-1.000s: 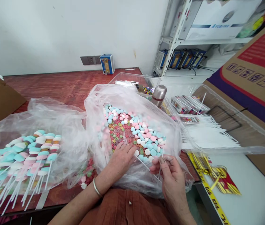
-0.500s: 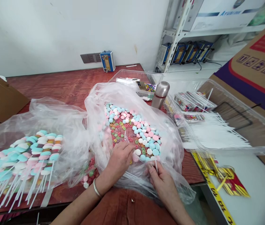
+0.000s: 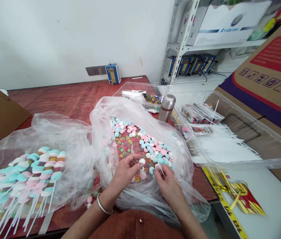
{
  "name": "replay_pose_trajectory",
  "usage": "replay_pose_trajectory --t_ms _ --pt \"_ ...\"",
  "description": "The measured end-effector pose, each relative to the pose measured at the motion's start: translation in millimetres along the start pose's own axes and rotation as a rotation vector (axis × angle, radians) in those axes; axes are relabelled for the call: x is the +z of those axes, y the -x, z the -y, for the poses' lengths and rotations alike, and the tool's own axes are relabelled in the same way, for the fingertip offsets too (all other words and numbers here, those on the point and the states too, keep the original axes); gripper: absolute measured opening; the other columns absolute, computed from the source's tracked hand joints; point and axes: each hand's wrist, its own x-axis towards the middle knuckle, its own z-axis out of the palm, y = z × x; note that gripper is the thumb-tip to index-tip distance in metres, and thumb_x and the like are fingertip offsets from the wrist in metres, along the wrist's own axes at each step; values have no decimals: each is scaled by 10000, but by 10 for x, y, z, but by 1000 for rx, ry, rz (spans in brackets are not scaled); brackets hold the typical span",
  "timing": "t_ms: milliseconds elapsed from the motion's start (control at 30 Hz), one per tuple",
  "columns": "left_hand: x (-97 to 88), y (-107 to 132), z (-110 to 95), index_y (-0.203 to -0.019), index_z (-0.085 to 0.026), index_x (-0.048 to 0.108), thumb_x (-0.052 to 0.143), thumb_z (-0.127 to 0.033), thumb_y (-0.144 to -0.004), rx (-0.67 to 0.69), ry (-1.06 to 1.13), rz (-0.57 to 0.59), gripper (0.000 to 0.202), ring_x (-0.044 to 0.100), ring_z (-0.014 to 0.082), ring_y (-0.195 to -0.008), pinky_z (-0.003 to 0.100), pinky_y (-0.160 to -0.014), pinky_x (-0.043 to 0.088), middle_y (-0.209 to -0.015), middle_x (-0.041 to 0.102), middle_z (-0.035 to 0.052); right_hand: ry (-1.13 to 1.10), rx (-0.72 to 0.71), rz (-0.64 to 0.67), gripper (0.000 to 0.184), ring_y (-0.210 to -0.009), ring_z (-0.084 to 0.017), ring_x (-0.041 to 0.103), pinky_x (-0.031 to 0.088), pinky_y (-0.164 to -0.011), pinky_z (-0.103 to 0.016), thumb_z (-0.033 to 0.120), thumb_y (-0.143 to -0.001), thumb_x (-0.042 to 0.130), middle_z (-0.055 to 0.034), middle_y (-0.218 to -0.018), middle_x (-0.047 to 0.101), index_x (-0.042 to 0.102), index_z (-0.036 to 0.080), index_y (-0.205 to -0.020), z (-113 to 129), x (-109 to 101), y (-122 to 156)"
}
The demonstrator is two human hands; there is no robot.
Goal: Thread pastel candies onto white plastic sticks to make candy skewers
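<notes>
My left hand (image 3: 127, 170) pinches a white marshmallow (image 3: 142, 161) between thumb and fingertips. My right hand (image 3: 167, 181) grips a thin white stick (image 3: 162, 170), its tip pointing up over the sweets. Both hands are above an opened clear plastic bag (image 3: 180, 156). Inside it lie pink, blue and white marshmallows (image 3: 156, 148) and small coloured rings (image 3: 126, 141). Several white sticks (image 3: 140, 196) rest on the plastic below my hands. At the left, threaded marshmallow skewers (image 3: 34, 176) lie piled on another plastic sheet (image 3: 63, 132).
A steel flask (image 3: 167, 108) stands behind the bag, beside a clear tray (image 3: 164, 89). To the right is a large clear bin (image 3: 274, 161) with white sticks and printed packets. Cardboard boxes stand at the left (image 3: 1, 109) and right (image 3: 262, 76).
My left hand has lifted from the sweets and now has a white marshmallow in its fingers. My right hand has raised the stick slightly, and the view has shifted a little.
</notes>
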Motion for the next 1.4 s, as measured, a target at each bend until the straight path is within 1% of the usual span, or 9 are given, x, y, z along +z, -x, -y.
replay_pose_trajectory --t_ms 100,233,333,600,733,900,1033,1200,1400 --pt "20 27 -47 -991 -160 658 790 -356 -727 -230 385 85 355 627 137 -609 228 -554 470 -756 684 25 -494 196 96 306 -518 -91 376 308 -477 -199 501 -812 639 71 -608 436 538 213 -799 88 -50 -28" --pt "99 92 -98 -982 -128 684 819 -324 -712 -262 590 175 360 651 127 -709 233 -678 520 -801 702 48 -930 383 239 403 -434 -25 151 88 -392 -166 495 -699 789 110 -552 371 536 197 -797 212 -38 -29" --pt "157 123 -104 -947 -137 696 823 -309 -710 -246 600 167 319 643 113 -704 231 -684 526 -821 700 39 -1014 365 284 406 -423 -5 170 83 -384 -154 477 -692 813 89 -577 455 555 180 -791 261 9 -9" --pt "146 131 -115 -853 -150 714 819 -267 -699 -20 339 119 220 609 113 -709 217 -660 488 -780 680 16 -999 414 265 438 -410 -13 154 78 -371 -163 506 -662 813 123 -519 374 519 195 -755 314 76 28" --pt "126 153 -168 -843 -152 716 796 -258 -718 60 204 147 182 621 137 -765 249 -721 499 -819 675 24 -866 404 247 407 -411 -33 155 84 -375 -177 530 -701 742 132 -493 326 493 213 -755 296 92 29" --pt "112 157 -141 -1050 -178 714 795 -241 -707 26 84 188 358 603 138 -751 253 -711 493 -839 681 23 -728 358 200 299 -406 -54 181 118 -388 -193 476 -766 673 131 -453 311 527 215 -755 240 106 2" --pt "117 132 -91 -945 -161 722 802 -273 -703 41 75 188 278 621 169 -885 273 -809 494 -961 689 60 -668 295 169 248 -475 -76 346 275 -455 -196 439 -793 655 91 -558 454 553 213 -782 208 76 -30" --pt "129 93 -74 -924 -164 606 785 -366 -720 -122 266 84 338 643 148 -726 268 -657 535 -859 693 38 -173 8 94 236 -855 -180 581 437 -758 -284 423 -943 472 -25 -953 647 554 218 -1024 279 -81 80" --pt "107 79 -82 -939 -157 594 808 -335 -698 -71 210 42 368 643 127 -677 236 -611 538 -802 687 18 300 -157 178 344 -865 -229 605 409 -720 -313 292 -981 278 -65 -945 657 610 208 -1017 351 -110 270"
